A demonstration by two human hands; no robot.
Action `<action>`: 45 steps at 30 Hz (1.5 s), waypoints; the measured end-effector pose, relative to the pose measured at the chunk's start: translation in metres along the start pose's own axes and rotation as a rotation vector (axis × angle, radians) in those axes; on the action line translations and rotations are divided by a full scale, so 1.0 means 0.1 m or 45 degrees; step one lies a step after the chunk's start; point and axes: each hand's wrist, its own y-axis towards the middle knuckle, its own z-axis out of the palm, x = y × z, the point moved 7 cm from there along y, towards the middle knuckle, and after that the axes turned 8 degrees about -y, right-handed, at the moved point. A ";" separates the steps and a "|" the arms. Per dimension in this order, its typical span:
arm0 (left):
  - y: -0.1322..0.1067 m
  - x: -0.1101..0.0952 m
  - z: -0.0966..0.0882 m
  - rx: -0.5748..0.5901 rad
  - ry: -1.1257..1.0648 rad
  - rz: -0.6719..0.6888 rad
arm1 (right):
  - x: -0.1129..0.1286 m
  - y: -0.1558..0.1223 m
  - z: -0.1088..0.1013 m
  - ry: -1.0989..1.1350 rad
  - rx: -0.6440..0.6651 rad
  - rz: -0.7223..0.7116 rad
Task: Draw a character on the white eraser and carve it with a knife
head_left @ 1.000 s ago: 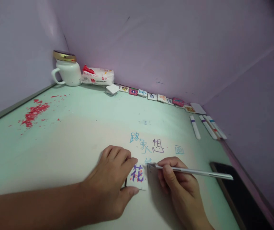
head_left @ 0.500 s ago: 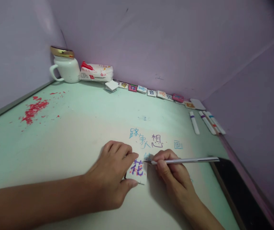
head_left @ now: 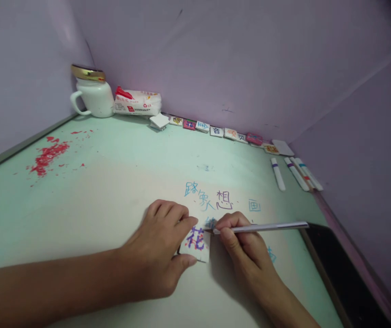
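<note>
A small white eraser block [head_left: 203, 255] lies on the table, bearing a purple character with red specks around it. My left hand [head_left: 163, 250] pins it from the left, fingers above and thumb at its lower edge. My right hand [head_left: 245, 248] grips a slim silver craft knife [head_left: 272, 227] between thumb and fingers, its handle slanting out to the right. The knife's dark pointed tip is at the upper right of the block, by the character; whether it cuts into the surface is too small to tell. Blue and purple characters are written on the tabletop [head_left: 130, 182] beyond my hands.
Along the back wall stand a white mug [head_left: 96, 98] with a gold lid, a tissue pack [head_left: 137, 102] and a row of lettered blocks [head_left: 216, 131]. Several markers [head_left: 277, 174] lie at the right, above a black phone-like slab [head_left: 335, 264]. Red shavings [head_left: 48, 157] are scattered at the left.
My right hand and the knife have shifted slightly left, and the handle's far end has risen a little. The left hand still holds the block in the same place.
</note>
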 end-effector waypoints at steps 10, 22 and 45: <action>0.00 0.00 0.00 0.007 0.005 0.000 | 0.02 0.00 0.02 0.017 0.010 -0.027; 0.01 0.00 0.01 0.034 0.026 -0.021 | 0.11 0.06 0.01 -0.096 0.033 -0.119; 0.00 0.00 -0.01 -0.012 0.039 -0.025 | 0.10 0.08 -0.02 -0.170 0.028 -0.082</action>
